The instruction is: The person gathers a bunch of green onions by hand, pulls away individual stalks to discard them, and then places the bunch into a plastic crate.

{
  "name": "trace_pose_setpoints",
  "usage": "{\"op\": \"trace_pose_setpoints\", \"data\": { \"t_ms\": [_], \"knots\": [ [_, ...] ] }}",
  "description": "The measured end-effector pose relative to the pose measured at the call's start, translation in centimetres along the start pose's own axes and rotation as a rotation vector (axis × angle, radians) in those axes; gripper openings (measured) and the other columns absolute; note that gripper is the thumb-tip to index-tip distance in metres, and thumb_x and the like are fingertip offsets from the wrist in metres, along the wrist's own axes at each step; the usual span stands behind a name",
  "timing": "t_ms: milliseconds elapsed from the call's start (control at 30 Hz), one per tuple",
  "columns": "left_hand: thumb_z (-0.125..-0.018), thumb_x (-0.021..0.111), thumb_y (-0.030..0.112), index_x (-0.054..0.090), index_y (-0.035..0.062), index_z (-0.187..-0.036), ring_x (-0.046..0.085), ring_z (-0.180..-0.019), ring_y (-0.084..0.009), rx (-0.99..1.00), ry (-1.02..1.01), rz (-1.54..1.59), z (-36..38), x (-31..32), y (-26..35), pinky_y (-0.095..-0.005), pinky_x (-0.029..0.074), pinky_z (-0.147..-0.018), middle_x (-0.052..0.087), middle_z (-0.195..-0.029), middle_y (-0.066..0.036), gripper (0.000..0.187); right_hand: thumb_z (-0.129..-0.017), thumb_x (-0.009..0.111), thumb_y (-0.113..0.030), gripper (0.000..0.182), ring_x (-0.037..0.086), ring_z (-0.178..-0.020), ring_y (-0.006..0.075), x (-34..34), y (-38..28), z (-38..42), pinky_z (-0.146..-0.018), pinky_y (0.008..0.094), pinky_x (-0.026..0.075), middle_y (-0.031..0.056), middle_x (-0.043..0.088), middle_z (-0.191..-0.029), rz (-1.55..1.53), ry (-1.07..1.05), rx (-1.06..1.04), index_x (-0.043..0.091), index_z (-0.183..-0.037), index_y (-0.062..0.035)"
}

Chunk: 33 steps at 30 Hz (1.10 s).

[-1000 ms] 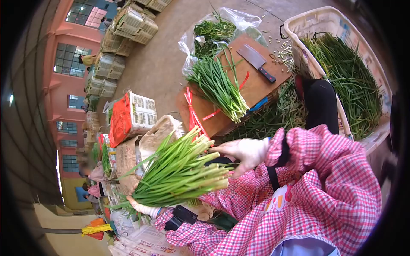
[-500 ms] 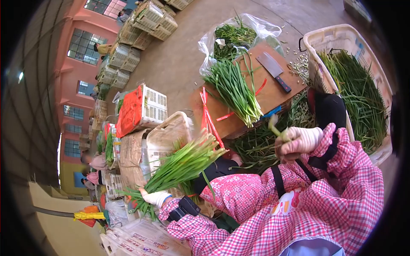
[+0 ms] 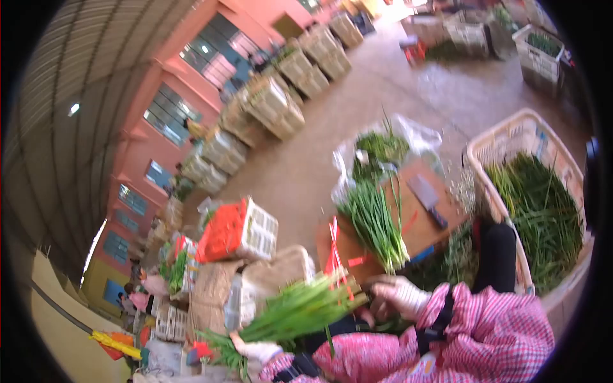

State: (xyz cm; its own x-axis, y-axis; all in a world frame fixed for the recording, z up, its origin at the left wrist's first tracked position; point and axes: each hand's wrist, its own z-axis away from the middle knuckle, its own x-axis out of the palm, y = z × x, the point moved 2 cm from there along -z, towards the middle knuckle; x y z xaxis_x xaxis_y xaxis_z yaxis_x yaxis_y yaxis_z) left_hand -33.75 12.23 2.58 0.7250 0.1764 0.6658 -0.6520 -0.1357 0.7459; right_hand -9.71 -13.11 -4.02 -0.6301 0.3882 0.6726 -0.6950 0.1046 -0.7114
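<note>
My left hand (image 3: pixel 257 351), wrapped in white at the wrist, is closed around the leafy end of a bunch of garlic chives (image 3: pixel 297 313). The bunch slants up to the right, pale stem ends outward. Close to those stem ends is my right hand (image 3: pixel 397 295), also wrapped in white; its fingers point left and are blurred, and I cannot tell what they hold. Another bunch of chives (image 3: pixel 373 220) lies on a brown board (image 3: pixel 424 231), beside a cleaver (image 3: pixel 426 199) with a dark handle. Red ties (image 3: pixel 333 246) hang at the board's left edge.
A large pale crate (image 3: pixel 476 150) of greens stands at the right. Behind the board sits a clear plastic bag (image 3: pixel 421 135) with more greens. Left of the board are a crate with a red cover (image 3: pixel 222 231) and a pale basket (image 3: pixel 271 271). Stacked crates (image 3: pixel 268 108) line the wall.
The view has tilted up, showing more of the hall. My right hand, which held a short green stalk out to the right, has come nearer the bunch's stem ends. My left hand keeps its hold.
</note>
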Motion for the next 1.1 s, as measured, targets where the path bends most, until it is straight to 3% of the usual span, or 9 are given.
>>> {"op": "trace_pose_setpoints", "data": {
  "t_ms": [100,167,300,400,533,633,800,900,1100],
  "knots": [
    [-0.087,0.056,0.037,0.055,0.0097,-0.085,0.056,-0.076,-0.0215,-0.001,-0.121,0.168,0.0,0.5,0.0,-0.0385,0.048,-0.073,0.056,-0.079,-0.004,0.028,-0.087,0.058,-0.047,0.053,0.062,-0.059,0.0213,-0.2,4.8,-3.3,-0.044,0.0313,0.049,0.0136,0.064,-0.089,-0.094,-0.053,0.189,0.047,-0.122,-0.0089],
    [-0.087,0.054,0.035,0.054,0.0055,-0.123,0.057,-0.099,-0.0249,-0.026,-0.118,0.076,5.8,3.8,2.2,-0.0389,0.049,-0.085,0.058,-0.112,-0.011,0.047,-0.088,0.058,-0.046,0.051,0.066,-0.063,0.0249,-0.2,5.8,-4.2,-0.040,0.0320,0.046,0.0160,0.065,-0.099,-0.147,-0.049,0.249,0.046,-0.124,-0.0119],
    [-0.086,0.053,0.037,0.059,0.0059,-0.119,0.056,-0.099,-0.0261,0.027,-0.068,0.057,8.4,6.1,2.6,-0.0390,0.046,-0.087,0.059,-0.112,-0.011,0.046,-0.087,0.059,-0.041,0.052,0.068,-0.074,0.0332,-1.9,9.3,-6.9,-0.038,0.0346,0.044,0.0209,0.060,-0.115,-0.098,-0.141,0.313,0.043,-0.129,-0.0150],
    [-0.086,0.053,0.037,0.059,0.0044,-0.117,0.056,-0.099,-0.0266,0.028,-0.052,0.051,11.8,8.4,3.5,-0.0397,0.045,-0.088,0.058,-0.112,-0.012,0.046,-0.088,0.058,-0.036,0.054,0.052,-0.114,0.0421,-2.0,9.7,-7.3,-0.067,0.0568,0.049,0.0194,0.038,-0.141,-0.420,-0.135,0.369,0.039,-0.133,-0.0110],
    [-0.085,0.061,0.035,0.056,0.0073,-0.088,0.055,-0.089,-0.0247,0.213,-0.094,0.166,10.1,7.6,1.2,-0.0431,0.048,-0.081,0.054,-0.084,-0.004,0.029,-0.090,0.056,-0.029,0.049,0.042,-0.124,0.0400,-1.5,9.4,-6.4,-0.100,0.0649,0.031,0.0167,0.042,-0.138,-0.539,-0.087,0.388,0.040,-0.131,-0.0051],
    [-0.084,0.061,0.036,0.056,0.0072,-0.087,0.056,-0.086,-0.0258,0.286,-0.089,0.207,10.2,7.3,1.4,-0.0441,0.050,-0.082,0.054,-0.082,-0.004,0.029,-0.085,0.064,-0.029,0.047,0.055,-0.109,0.0348,-1.9,9.7,-6.3,-0.094,0.0561,0.042,0.0147,0.058,-0.119,-0.464,-0.164,0.293,0.049,-0.124,-0.0065],
    [-0.086,0.053,0.040,0.060,0.0035,-0.104,0.056,-0.097,-0.0273,-0.179,-0.160,0.147,9.6,5.4,1.6,-0.0421,0.045,-0.089,0.060,-0.104,-0.011,0.041,-0.088,0.061,-0.018,0.033,0.057,-0.105,0.0368,-1.5,8.2,-6.4,-0.092,0.0602,0.043,0.0155,0.059,-0.115,-0.558,-0.015,0.223,0.051,-0.117,-0.0060],
    [-0.084,0.061,0.038,0.057,0.0078,-0.088,0.056,-0.087,-0.0263,0.139,-0.237,0.154,8.2,5.1,0.2,-0.0451,0.049,-0.084,0.055,-0.084,-0.004,0.031,-0.087,0.064,-0.027,0.036,0.056,-0.106,0.0351,-0.3,7.4,-5.5,-0.091,0.0614,0.042,0.0114,0.061,-0.113,-0.405,0.137,0.412,0.053,-0.116,-0.0097],
    [-0.087,0.052,0.037,0.060,0.0044,-0.102,0.056,-0.096,-0.0262,-0.043,-0.182,0.172,12.0,6.8,2.5,-0.0436,0.045,-0.089,0.060,-0.101,-0.010,0.037,-0.082,0.068,-0.027,0.037,0.060,-0.097,0.0290,-1.9,10.7,-7.1,-0.088,0.0505,0.047,0.0100,0.063,-0.108,-0.484,-0.034,0.334,0.058,-0.113,-0.0101]
  ]
}}
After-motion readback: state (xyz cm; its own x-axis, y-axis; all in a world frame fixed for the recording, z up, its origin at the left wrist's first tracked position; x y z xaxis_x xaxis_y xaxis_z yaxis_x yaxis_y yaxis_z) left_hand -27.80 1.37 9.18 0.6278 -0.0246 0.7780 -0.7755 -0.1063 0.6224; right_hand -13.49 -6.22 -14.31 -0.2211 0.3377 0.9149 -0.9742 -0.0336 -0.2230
